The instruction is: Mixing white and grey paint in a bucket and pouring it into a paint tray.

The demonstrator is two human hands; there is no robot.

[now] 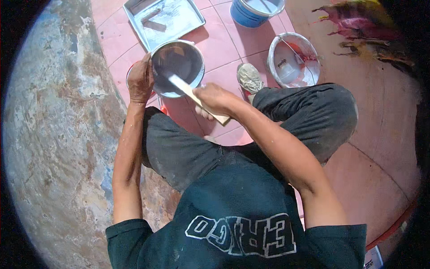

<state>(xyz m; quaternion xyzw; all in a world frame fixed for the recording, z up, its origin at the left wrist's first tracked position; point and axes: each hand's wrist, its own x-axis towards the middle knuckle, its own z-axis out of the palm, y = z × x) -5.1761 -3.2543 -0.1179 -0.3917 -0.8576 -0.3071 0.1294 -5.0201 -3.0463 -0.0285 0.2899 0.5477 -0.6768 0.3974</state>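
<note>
Flat pale wooden stick point(184, 88), clutched in the right hand point(214, 97), angles into the round white-rimmed bucket point(169, 54) of grey paint point(185, 67), left hand point(141, 81) clasping its rim; stirring looks underway, not finished!

White outlined capitals point(242, 235) on dark shirt point(233, 193) (upside down), dark lettering point(281, 63) inside white bucket point(283, 45)

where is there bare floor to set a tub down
Pink tiles lie bare between the pot, the blue bucket and the shoe; so does brownish floor right of the right knee. It is crowded around the pot: the left hand is at its rim, the right hand holds a stick at its mouth, and the tray sits just beyond.
</note>
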